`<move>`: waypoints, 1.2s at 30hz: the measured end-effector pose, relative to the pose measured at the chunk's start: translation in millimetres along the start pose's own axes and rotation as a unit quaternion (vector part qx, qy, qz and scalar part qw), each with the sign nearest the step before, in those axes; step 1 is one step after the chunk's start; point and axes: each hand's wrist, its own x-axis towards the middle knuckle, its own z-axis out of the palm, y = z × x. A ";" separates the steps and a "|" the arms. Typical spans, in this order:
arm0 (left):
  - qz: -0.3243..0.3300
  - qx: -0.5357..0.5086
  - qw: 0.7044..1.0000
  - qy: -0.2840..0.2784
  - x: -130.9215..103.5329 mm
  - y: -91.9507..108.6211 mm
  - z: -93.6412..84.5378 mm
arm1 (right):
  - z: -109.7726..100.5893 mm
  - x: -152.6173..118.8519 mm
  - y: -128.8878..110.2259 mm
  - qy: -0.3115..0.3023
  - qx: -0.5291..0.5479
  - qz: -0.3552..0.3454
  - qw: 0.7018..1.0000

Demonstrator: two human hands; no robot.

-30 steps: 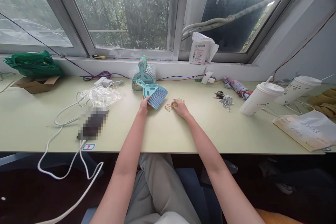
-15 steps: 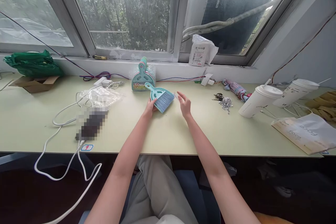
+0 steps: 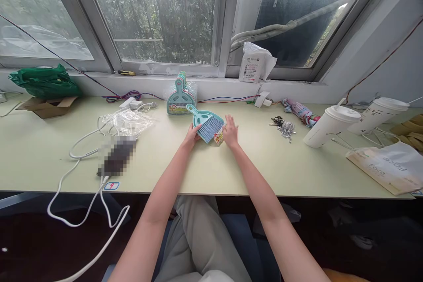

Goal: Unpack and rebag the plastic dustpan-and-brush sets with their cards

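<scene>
Over the middle of the table, my left hand (image 3: 191, 137) grips the side of a light-blue mini dustpan and brush set (image 3: 207, 123). Its looped handle points up and left, with the blue bristles slanting down to the right. My right hand (image 3: 231, 132) is at the bristle end, its thumb and fingers on a small colourful printed label (image 3: 218, 135) lying against the pan's lower right edge. Part of the label is hidden by the hand. Behind, a stack of similar dustpan sets (image 3: 180, 97) stands upright in clear wrap against the sill, printed labels on the front one.
At left lie clear plastic packaging (image 3: 127, 120), white cables and a blurred dark object (image 3: 117, 157). A green bag (image 3: 46, 81) rests on an open carton. To the right are keys (image 3: 284, 128), a folded umbrella (image 3: 300, 112), white cups (image 3: 332, 125) and a paper bag (image 3: 380, 167).
My right hand has come in against the pan's edge, and the label now shows its printed face there. The dustpan set has shifted slightly right and down in my left hand.
</scene>
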 end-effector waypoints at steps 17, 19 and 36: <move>-0.008 -0.006 0.997 0.075 6.1 7.8 -16.1 | -37.2 2.9 30.3 -0.043 0.186 0.148 0.970; -0.011 -0.010 0.996 0.083 7.2 7.1 -16.4 | -39.9 3.0 20.7 -0.064 0.362 0.119 0.922; -0.007 0.043 0.998 -0.047 -8.4 -2.0 11.1 | -4.2 -9.0 -4.6 0.082 0.173 0.205 0.960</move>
